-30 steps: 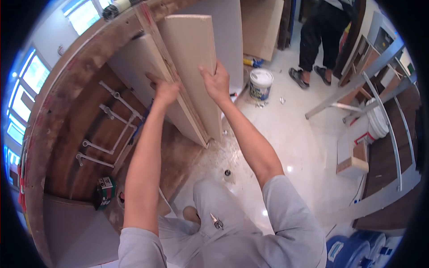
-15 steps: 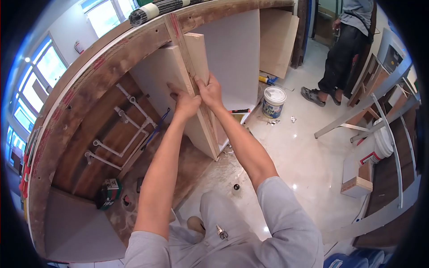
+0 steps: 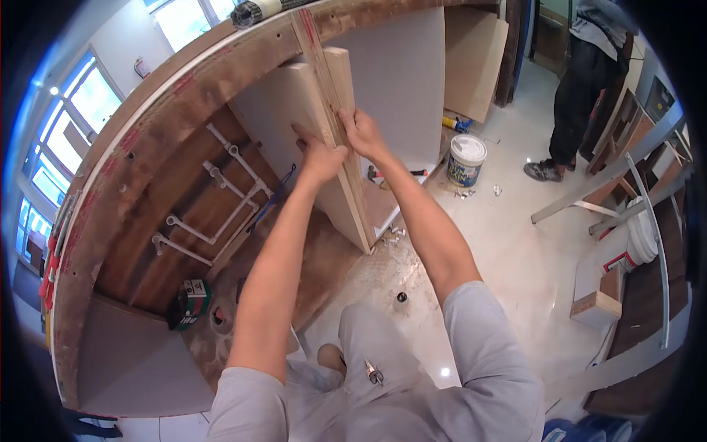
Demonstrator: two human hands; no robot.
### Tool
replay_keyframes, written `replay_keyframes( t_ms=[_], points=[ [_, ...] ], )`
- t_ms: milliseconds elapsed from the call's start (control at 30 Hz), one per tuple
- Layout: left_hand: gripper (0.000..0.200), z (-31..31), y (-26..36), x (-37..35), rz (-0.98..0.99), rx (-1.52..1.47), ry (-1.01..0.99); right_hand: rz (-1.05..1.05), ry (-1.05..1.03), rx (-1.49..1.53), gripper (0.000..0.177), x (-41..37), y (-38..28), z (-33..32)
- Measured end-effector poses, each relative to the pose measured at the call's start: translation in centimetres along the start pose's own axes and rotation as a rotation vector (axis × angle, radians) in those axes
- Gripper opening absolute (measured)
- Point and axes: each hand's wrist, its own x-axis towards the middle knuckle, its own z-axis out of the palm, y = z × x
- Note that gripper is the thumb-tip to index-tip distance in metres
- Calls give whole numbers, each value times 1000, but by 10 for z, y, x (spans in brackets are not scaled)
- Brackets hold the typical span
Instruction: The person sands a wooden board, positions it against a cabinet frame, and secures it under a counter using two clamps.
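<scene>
My left hand (image 3: 322, 160) is closed round the front edge of a pale wooden panel (image 3: 308, 96), thumb on its left face. Just right of it, my right hand (image 3: 364, 135) grips a narrower wooden board (image 3: 339, 77). Both pieces stand upright, one on each side of a wooden upright (image 3: 311, 44) in the cabinet frame (image 3: 199, 88). The fingertips of both hands are partly hidden behind the wood.
White pipes (image 3: 247, 199) line the left compartment, beside a green-and-black box (image 3: 190, 303). A hammer (image 3: 398, 173) lies in the right compartment. Further right are a paint bucket (image 3: 467, 160), debris, a metal ladder (image 3: 589, 188) and another person's legs (image 3: 574, 103).
My view has shifted slightly, so the cabinet and floor items sit further right and a little higher. Both hands keep their grip. More of the hammer shows.
</scene>
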Motion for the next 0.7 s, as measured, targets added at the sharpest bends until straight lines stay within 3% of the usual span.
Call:
replay_keyframes(
  t_ms=[100, 333, 400, 433, 500, 700],
  points=[
    [112, -8, -10, 1, -37, -77, -89, -23, -33, -107, 48, -8, -13, -12],
    [97, 8, -33, 24, -85, -114, -183, -152, -4, -18, 44, 1, 9, 2],
    [83, 3, -25, 22, -109, -120, -243, 59, -140, -119, 46, -1, -2, -8],
    [67, 4, -23, 19, -116, -95, -194, 55, -124, -95, 47, -6, -1, -8],
    [52, 6, -13, 17, -160, -103, -143, 23, -88, -47, 49, -8, -1, -8],
    [52, -2, 5, 12, -230, -137, -260, 17, -130, -120, 48, -2, -4, -13]
  ],
)
